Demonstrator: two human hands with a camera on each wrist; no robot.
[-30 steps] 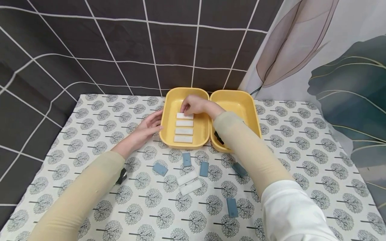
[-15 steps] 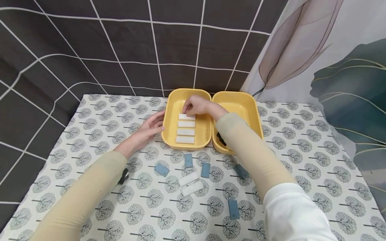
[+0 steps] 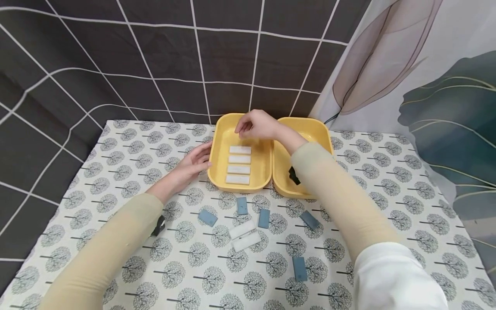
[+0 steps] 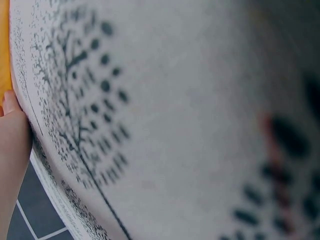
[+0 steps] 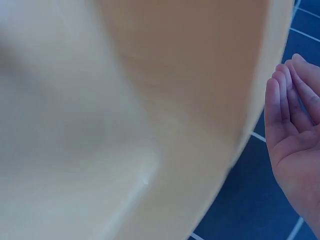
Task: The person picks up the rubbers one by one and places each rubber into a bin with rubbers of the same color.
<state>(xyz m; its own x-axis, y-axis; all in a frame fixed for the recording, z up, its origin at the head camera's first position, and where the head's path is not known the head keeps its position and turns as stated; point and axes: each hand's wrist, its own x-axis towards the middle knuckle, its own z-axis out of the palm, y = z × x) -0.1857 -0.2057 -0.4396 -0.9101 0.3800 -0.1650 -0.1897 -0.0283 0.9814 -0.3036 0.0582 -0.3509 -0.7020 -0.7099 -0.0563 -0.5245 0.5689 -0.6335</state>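
In the head view, several white rectangular blocks lie in a column inside the left yellow container. My right hand hovers over that container, above the topmost block and apart from it. Its fingers are loosely bent in the right wrist view, with nothing between them. My left hand rests against the container's left wall, fingers extended and thumb near the front corner. Only part of this left hand shows in the left wrist view, beside a strip of yellow.
A second yellow container stands to the right, partly behind my right forearm. Nearer me on the tree-print cloth lie two white blocks and several blue blocks. A dark gridded curtain hangs behind.
My right hand has risen off the topmost white block and shifted slightly right, leaving the block in the container. The left hand keeps its place on the container's wall.
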